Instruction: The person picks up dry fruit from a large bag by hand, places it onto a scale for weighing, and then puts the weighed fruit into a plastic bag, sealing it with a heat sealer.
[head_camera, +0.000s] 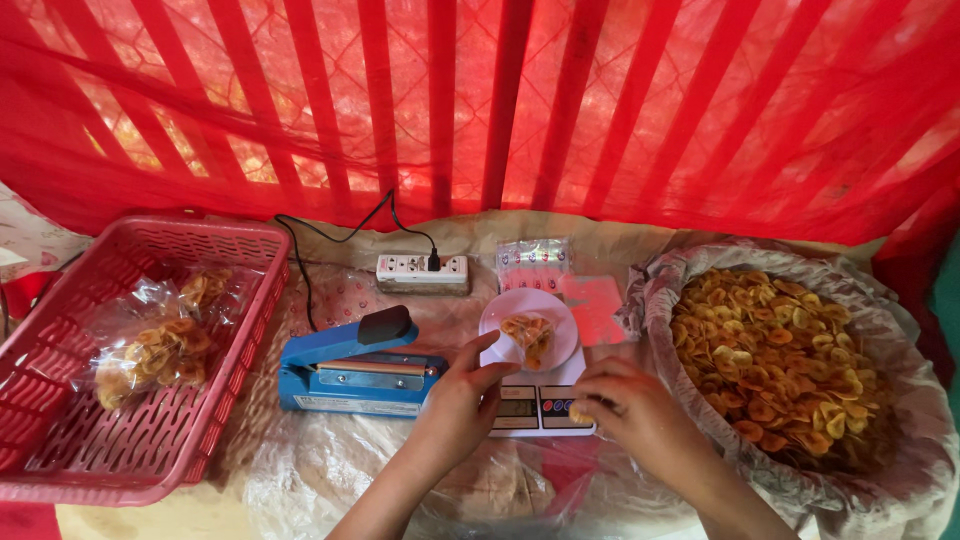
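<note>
A small clear bag of yellow chips (527, 336) stands on the round white pan of a kitchen scale (541, 404). My left hand (458, 393) pinches the bag's edge at the left of the pan. Close to the scale's front right corner, my right hand (632, 407) is closed on a few yellow chips (580, 412). To the right, a big plastic-lined sack (893, 322) holds a heap of the same chips.
A blue heat sealer (352, 368) sits left of the scale. A red plastic basket (75, 440) at far left holds filled chip bags (160, 340). A white power strip (421, 270) and a stack of empty bags (535, 258) lie behind. Red netting hangs at the back.
</note>
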